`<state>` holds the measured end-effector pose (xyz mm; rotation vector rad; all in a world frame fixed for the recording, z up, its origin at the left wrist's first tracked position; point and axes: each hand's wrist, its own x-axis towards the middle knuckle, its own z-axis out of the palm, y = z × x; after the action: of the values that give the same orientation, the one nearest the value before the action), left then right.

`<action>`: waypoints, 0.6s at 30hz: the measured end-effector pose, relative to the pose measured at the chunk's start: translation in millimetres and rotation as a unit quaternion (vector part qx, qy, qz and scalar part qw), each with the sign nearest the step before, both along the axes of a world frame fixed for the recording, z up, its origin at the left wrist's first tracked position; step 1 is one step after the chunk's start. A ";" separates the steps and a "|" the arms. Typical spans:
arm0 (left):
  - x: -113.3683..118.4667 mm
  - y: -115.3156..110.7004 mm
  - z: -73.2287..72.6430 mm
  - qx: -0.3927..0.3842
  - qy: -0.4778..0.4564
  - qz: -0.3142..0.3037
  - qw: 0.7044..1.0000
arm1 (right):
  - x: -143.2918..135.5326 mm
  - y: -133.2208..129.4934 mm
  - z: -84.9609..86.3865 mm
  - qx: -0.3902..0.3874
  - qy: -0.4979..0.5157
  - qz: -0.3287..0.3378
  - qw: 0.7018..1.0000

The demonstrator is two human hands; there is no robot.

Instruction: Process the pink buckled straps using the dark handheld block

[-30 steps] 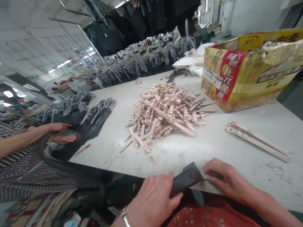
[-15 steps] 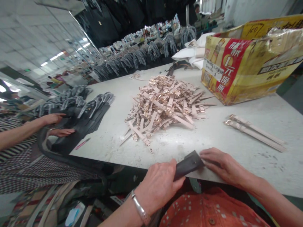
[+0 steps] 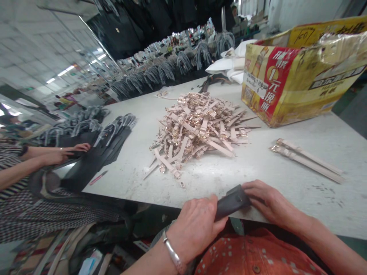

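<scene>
At the table's front edge, my left hand (image 3: 197, 219) is closed around a black leather-like strap (image 3: 232, 204), folded, with a small round mark near its far end. My right hand (image 3: 268, 200) has its fingers closed at that same far end, the thumb partly hidden behind it. Ahead of both hands lies a heap of pale pink buckle straps (image 3: 197, 130) with gold-coloured buckles. Two longer pink straps (image 3: 308, 160) lie side by side, beyond my right hand.
A yellow cardboard box (image 3: 286, 84) stands at the back right of the white table (image 3: 137, 168). To the left are stacked black bags with wrapped handles (image 3: 114, 133), a pink cutter (image 3: 98, 178) and another person's hands (image 3: 69, 152). White bundles (image 3: 229, 65) lie behind.
The black strap and my hands stay nearly in place, with a slight shift of the view. On the left, the other person's hands have moved closer together over the black bags.
</scene>
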<state>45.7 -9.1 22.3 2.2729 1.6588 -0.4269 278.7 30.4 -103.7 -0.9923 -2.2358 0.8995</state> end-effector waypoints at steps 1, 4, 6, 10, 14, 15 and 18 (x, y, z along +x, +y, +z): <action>0.5 2.4 0.4 -0.007 -0.003 0.004 1.000 | -0.1 -0.1 0.4 -0.001 -0.001 0.000 1.000; -2.4 4.5 1.0 -0.015 -0.006 0.021 1.000 | -0.6 -0.2 0.4 -0.001 -0.001 -0.001 1.000; -7.7 2.7 0.6 -0.010 -0.006 0.034 0.999 | -1.2 -0.2 -0.2 0.000 0.000 -0.003 1.000; -22.5 -2.4 1.5 0.010 0.010 0.069 0.998 | -1.6 -0.2 -3.0 0.010 0.010 -0.017 1.000; -31.6 -7.0 3.3 0.002 0.019 0.075 0.997 | -1.1 -0.2 -6.8 0.010 0.011 -0.020 1.000; -31.2 -7.8 2.8 -0.003 0.018 0.071 0.997 | -1.0 -0.1 -7.2 0.008 0.011 -0.019 1.000; -23.5 -7.0 -1.1 -0.006 0.006 0.054 0.999 | -1.2 0.4 -5.9 0.003 0.010 -0.018 1.000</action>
<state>22.2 -16.1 21.2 2.1638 1.7693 -0.4248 277.5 30.8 -109.7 -1.0135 -2.1960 0.8837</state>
